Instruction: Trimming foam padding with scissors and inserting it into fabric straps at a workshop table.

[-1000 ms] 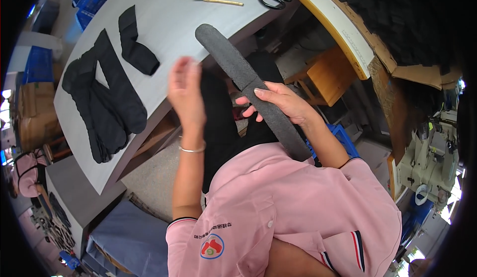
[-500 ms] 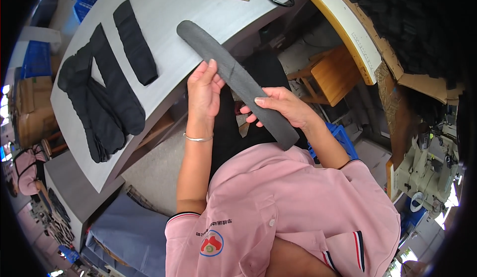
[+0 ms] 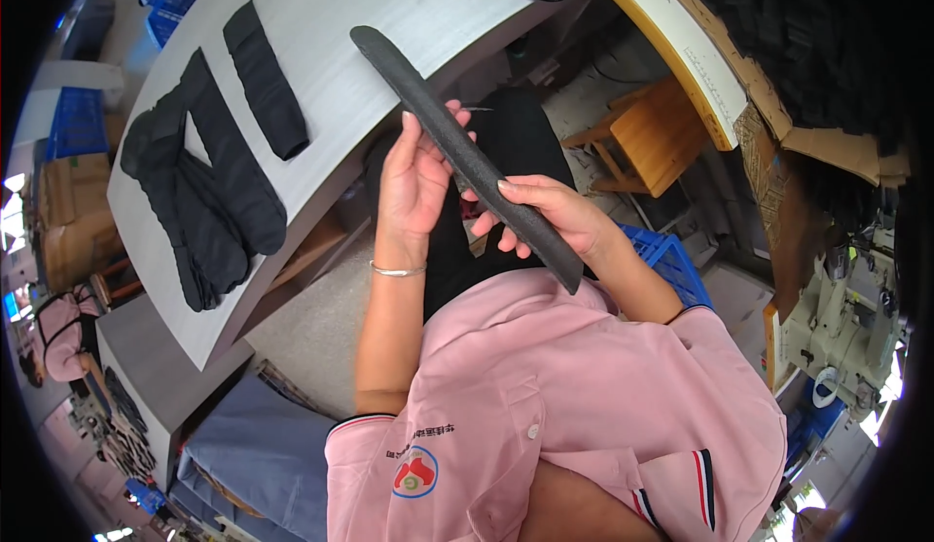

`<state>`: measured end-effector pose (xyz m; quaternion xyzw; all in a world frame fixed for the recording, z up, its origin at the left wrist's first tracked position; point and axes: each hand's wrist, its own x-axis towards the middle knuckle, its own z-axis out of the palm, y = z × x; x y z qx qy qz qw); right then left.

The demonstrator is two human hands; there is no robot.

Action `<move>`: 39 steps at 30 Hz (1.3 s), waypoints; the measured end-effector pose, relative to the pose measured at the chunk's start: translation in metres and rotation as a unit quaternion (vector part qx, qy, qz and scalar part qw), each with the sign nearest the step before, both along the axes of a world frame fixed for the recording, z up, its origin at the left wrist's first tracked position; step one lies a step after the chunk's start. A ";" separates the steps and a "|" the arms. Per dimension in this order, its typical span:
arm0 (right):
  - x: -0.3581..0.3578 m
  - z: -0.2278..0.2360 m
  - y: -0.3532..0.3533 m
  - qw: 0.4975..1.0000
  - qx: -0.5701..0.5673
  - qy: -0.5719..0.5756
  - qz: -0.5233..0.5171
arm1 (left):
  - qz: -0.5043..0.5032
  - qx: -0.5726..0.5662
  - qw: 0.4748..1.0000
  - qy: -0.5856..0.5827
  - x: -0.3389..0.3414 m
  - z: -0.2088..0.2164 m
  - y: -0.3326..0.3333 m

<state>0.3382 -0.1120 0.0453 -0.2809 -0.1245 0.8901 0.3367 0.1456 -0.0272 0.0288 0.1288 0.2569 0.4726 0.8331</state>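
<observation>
While the right hand clamps fingers on a grainy, round-ended strip, the left hand has fingers beneath, grip unclear. Lettering marks the pink shirt.

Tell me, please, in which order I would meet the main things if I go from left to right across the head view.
Group of black fabric pieces → dark strip → white board with a yellow edge → pale sewing machine.
</observation>
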 end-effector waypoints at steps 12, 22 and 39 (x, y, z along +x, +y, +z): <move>-0.003 0.017 -0.037 0.996 0.022 -0.082 -0.020 | 0.080 0.020 0.983 0.166 -0.016 0.004 -0.023; 0.004 0.036 -0.067 0.987 0.072 -0.143 -0.010 | 0.088 0.037 0.987 0.130 -0.023 0.015 -0.047; -0.008 0.054 -0.121 0.994 0.059 -0.083 -0.027 | 0.045 0.078 0.995 -0.041 -0.031 0.038 -0.097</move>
